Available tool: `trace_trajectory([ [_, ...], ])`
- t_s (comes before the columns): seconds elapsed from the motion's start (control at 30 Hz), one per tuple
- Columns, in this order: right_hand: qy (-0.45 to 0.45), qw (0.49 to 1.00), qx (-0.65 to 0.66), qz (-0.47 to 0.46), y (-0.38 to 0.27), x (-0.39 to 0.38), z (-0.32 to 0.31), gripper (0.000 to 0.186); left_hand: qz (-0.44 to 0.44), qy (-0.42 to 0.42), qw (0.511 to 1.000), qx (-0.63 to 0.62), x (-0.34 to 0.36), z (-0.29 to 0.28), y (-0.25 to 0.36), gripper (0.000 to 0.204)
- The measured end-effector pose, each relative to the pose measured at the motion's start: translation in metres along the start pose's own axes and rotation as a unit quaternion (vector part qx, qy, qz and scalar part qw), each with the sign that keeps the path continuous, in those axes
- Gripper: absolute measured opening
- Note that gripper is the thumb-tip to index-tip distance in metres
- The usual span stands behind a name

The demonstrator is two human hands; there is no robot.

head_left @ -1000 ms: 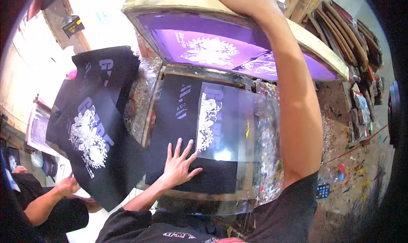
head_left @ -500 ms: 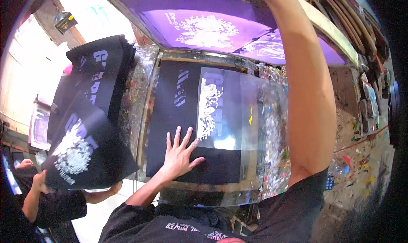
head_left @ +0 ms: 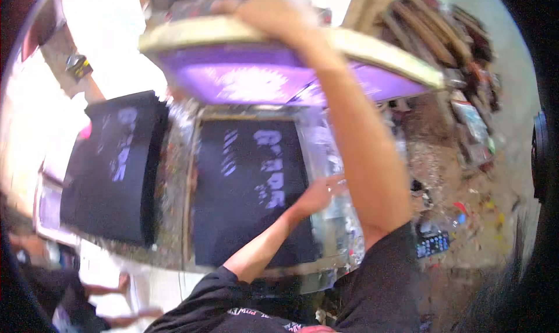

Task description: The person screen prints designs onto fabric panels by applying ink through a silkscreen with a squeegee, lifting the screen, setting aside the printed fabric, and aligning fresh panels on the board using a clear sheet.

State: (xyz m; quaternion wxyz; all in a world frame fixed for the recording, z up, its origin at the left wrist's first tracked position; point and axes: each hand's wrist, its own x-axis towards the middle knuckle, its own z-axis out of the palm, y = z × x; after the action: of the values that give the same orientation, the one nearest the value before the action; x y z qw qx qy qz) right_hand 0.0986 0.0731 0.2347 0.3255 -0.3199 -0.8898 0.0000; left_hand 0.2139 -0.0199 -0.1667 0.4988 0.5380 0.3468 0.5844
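Paint-flecked table (head_left: 173,170) shows along the left side of a black cloth (head_left: 244,216), which lies flat in front of the person and bears pale lilac lettering and a row of slanted stripes. Beyond the cloth's far edge stands a frame (head_left: 279,79) with purple mesh, tilted up on its long side, white patterning across the mesh. Over its top edge the right hand (head_left: 273,12) is closed, the fingertips mostly behind the rim; that forearm crosses above the right side of the cloth. Just at the cloth's right edge is the left hand (head_left: 319,195), reaching across from the near side with its fingers pointing right toward clear film (head_left: 333,146); it is blurred, so I cannot tell whether the fingers pinch the film or only rest there. Left of the cloth sits a thick stack (head_left: 105,175) of similar black pieces, the top one lettered in the same lilac. Farther left and nearer than the cloth, a co-worker's arm (head_left: 105,289) shows. Well to the cloth's right lies a phone (head_left: 432,244), and old boards (head_left: 419,30) lean far beyond it.
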Motion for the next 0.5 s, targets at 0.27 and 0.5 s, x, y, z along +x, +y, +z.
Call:
trace_trajectory([
  [0.27, 0.1, 0.992, -0.058, -0.047, -0.017, -0.118, 0.006, 0.06, 0.107, 0.42, 0.891, -0.132, -0.067, -0.061, 0.229, 0.048],
  [0.5, -0.009, 0.995, -0.062, -0.075, -0.032, -0.292, 0.063, 0.051, -0.04, 0.349, 0.921, -0.167, -0.2, -0.079, 0.218, 0.049],
])
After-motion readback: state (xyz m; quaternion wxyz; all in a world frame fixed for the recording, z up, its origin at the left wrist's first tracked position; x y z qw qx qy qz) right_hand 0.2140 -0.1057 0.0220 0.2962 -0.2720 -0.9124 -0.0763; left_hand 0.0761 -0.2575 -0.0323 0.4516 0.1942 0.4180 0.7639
